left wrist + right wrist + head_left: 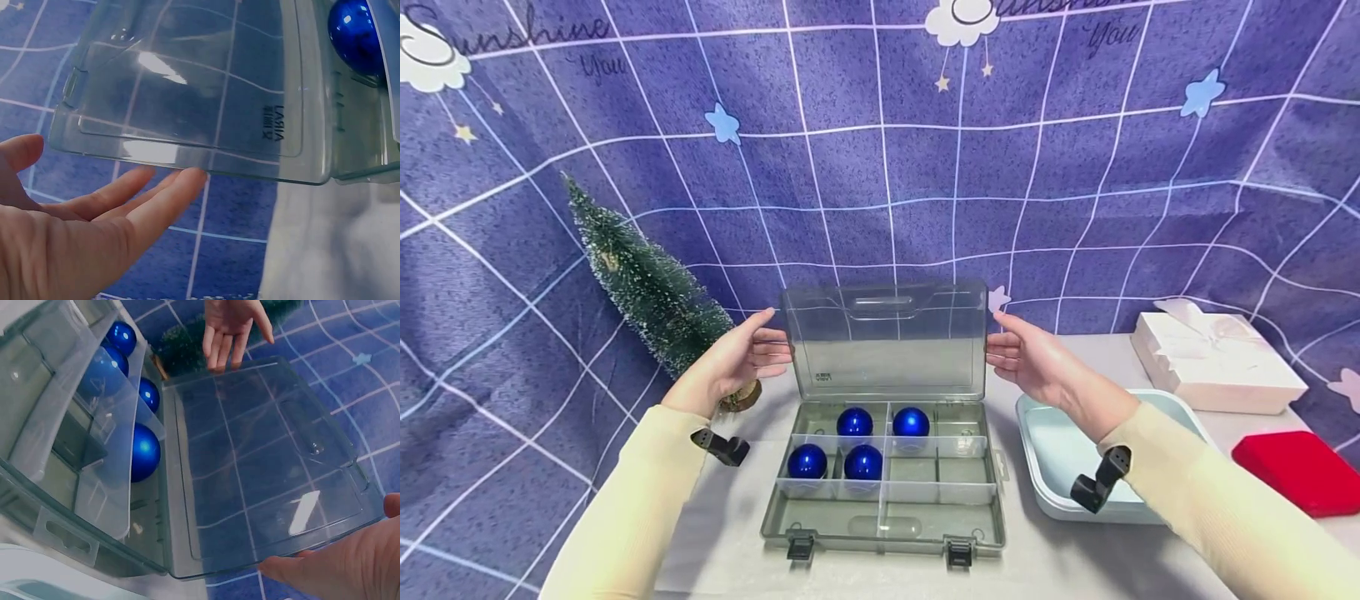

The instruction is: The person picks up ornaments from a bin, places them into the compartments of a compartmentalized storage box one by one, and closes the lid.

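Observation:
A see-through grey compartment box (936, 546) lies on the table with its lid (887, 358) raised upright at the back. Several shiny blue balls (807, 462) sit in it: two in the back row, two at the left of the middle row. The front row holds none. My left hand (733, 362) is at the lid's left side, fingers extended and fingertips (195, 178) right at the edge. On the opposite side, my right hand (1037, 362) has its straight fingers against the lid's right edge. Two dark latches (959, 553) hang at the box's front.
A small frosted pine tree (647, 287) stands behind my left hand. Under my right forearm is a pale blue tray (1037, 479). Farther right are a white gift box (1225, 367) with a bow and a red case (1300, 471). A purple grid-patterned cloth (925, 167) hangs behind.

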Demonstrator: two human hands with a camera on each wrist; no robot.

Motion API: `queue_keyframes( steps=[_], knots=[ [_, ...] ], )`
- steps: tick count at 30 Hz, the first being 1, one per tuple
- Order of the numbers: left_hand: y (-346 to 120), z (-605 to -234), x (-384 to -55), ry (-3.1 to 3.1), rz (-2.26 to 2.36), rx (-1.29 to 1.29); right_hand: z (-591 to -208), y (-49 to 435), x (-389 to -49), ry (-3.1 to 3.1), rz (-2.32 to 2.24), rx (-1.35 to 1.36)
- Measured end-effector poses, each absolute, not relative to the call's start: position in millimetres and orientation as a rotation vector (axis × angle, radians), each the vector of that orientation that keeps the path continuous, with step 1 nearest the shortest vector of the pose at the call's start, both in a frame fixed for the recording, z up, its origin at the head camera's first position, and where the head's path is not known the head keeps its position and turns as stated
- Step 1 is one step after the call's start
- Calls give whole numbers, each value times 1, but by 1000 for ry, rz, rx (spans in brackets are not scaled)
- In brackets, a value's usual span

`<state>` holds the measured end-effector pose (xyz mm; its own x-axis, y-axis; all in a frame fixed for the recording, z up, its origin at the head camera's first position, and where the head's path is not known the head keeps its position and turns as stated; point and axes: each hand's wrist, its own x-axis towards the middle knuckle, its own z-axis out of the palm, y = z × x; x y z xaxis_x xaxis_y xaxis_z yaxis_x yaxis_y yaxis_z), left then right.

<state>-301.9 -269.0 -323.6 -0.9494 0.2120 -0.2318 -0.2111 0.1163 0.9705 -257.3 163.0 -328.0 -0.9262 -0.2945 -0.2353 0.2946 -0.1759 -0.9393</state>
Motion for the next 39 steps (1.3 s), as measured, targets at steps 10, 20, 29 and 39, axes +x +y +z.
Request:
queue_keyframes(
  steps=[10,20,29,39],
  knots=[
    [-271,-307,-278,2078,1853,12,-318,166,-236,1801,-2102,-49],
    [-279,-305,-256,2096,1790,117,-312,170,-216,1877,-1973,-100],
    [-284,-310,-234,2090,1890,133,-317,173,-205,1939,-1929,-147],
    [-286,-328,-205,2176,1938,233,-329,183,-189,1950,-1975,-199]
  ],
)
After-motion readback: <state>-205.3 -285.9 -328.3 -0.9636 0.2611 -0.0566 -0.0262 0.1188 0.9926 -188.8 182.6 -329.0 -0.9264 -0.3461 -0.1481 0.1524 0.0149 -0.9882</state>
